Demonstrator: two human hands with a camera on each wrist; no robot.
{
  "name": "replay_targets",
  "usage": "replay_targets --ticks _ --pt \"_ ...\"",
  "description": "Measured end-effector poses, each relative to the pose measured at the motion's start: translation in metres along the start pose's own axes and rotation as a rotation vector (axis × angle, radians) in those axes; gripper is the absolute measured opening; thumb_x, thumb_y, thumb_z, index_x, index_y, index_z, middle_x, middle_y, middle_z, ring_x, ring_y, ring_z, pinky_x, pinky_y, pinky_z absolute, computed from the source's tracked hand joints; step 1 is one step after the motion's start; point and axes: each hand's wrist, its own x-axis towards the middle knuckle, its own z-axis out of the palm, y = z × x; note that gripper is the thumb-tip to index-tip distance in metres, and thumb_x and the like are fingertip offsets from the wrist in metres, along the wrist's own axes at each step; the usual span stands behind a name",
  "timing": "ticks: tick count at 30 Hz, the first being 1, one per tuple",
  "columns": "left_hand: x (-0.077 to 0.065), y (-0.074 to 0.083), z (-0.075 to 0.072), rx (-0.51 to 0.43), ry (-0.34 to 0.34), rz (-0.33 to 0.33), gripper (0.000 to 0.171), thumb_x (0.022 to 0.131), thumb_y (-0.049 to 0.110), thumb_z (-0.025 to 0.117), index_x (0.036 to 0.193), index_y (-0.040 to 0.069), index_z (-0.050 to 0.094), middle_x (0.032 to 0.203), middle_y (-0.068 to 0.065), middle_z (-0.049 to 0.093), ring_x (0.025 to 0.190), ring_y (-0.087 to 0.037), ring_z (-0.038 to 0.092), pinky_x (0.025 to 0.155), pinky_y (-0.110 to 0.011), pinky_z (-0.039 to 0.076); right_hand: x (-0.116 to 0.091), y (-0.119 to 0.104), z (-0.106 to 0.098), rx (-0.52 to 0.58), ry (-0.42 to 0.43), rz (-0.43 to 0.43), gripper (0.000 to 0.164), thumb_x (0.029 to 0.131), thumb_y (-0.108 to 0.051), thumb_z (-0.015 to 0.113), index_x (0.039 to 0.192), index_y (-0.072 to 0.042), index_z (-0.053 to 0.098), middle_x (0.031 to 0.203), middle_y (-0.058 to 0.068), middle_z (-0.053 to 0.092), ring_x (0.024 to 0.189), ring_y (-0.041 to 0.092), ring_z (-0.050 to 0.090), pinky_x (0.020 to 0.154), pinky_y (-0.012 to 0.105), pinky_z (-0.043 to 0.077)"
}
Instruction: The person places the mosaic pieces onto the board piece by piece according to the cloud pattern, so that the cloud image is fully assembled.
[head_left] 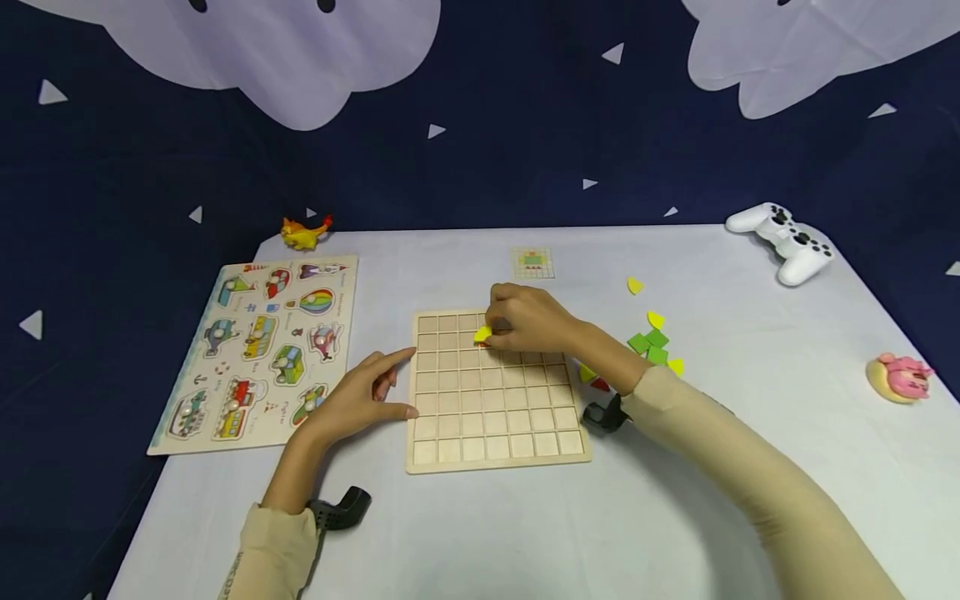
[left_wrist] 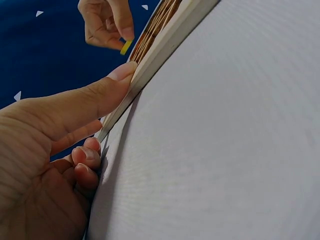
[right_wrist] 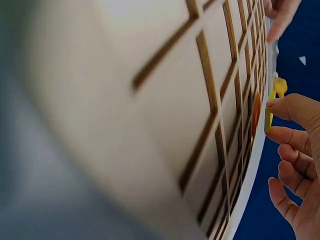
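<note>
A wooden grid board (head_left: 497, 423) lies on the white table. My left hand (head_left: 363, 393) rests at its left edge, with index finger and thumb stretched out against the rim; in the left wrist view the thumb (left_wrist: 107, 92) presses on that rim and the other fingers curl loosely. Over the board's upper part, my right hand (head_left: 531, 318) pinches a yellow tile (head_left: 482, 334) between thumb and index finger. In the right wrist view the yellow tile (right_wrist: 268, 112) stands on edge, close to a red-orange piece (right_wrist: 256, 114) in the grid.
Green tiles (head_left: 657, 356), yellow tiles (head_left: 656, 320) and a red tile (head_left: 600, 384) lie right of the board, partly behind my right forearm. A picture puzzle (head_left: 255, 350) lies left. Behind sits a small pattern card (head_left: 533, 262). A game controller (head_left: 783, 242) and toys (head_left: 900, 377) stand near the edges.
</note>
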Motion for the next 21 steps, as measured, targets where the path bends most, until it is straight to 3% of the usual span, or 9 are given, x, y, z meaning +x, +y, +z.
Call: replay_targets --ticks 7,21 --pt "0.001 0.001 0.002 0.004 0.004 0.001 0.086 0.075 0.023 0.087 0.149 0.007 0.045 0.090 -0.005 0.045 0.072 -0.013 0.039 0.067 -0.027 0.036 0.009 -0.010 0.009 -0.013 -0.023 -0.029 0.021 0.085 -0.026 0.077 0.094 -0.007 0.077 0.092 0.004 0.061 0.077 0.015 0.054 0.067 0.026 0.048" --pt "0.000 -0.001 0.000 0.006 0.008 0.002 0.085 0.075 0.023 0.087 0.148 0.007 0.046 0.090 -0.005 0.046 0.072 -0.013 0.039 0.067 -0.027 0.035 0.014 -0.017 0.008 0.111 -0.053 0.080 0.015 0.087 -0.022 0.077 0.097 -0.010 0.078 0.088 0.003 0.057 0.074 0.013 0.053 0.062 0.022 0.045"
